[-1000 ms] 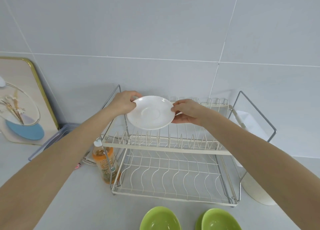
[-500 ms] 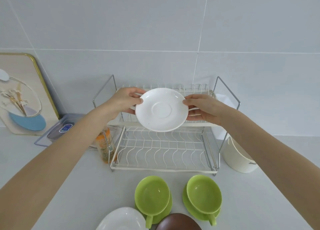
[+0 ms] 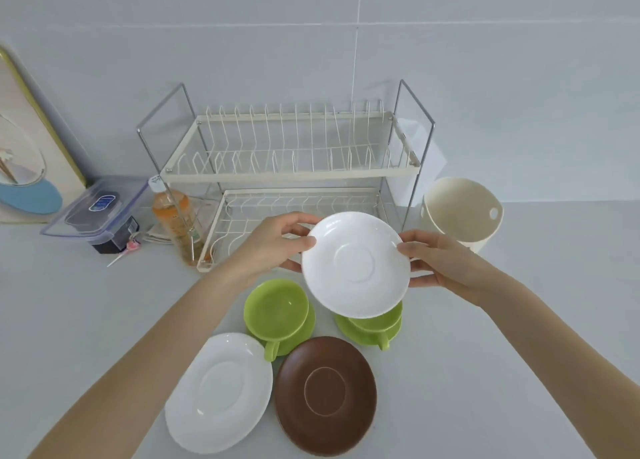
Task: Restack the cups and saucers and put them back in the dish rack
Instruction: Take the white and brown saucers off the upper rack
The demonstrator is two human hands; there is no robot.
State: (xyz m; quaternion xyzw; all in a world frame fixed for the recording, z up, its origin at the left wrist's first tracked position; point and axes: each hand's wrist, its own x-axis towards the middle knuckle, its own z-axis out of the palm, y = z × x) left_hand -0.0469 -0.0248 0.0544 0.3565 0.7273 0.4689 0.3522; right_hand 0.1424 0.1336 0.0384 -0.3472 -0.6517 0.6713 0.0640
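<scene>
I hold a white saucer (image 3: 355,264) in the air with both hands, tilted toward me, in front of the two-tier wire dish rack (image 3: 291,174). My left hand (image 3: 273,247) grips its left rim and my right hand (image 3: 440,261) its right rim. Below it on the counter stand two green cups on green saucers, one at the left (image 3: 277,315) and one at the right (image 3: 375,325) partly hidden by the held saucer. Nearer to me lie a second white saucer (image 3: 220,391) and a brown saucer (image 3: 325,394). Both rack tiers hold no dishes.
A cream plastic tub (image 3: 460,209) stands right of the rack. An orange bottle (image 3: 175,218) stands at the rack's left front corner, with a lidded plastic box (image 3: 97,212) and a framed picture (image 3: 24,160) further left. The tiled wall is behind.
Both hands have brought the white saucer down and toward me, away from the rack's upper tier. The view has tilted down, so the saucers on the counter now show.
</scene>
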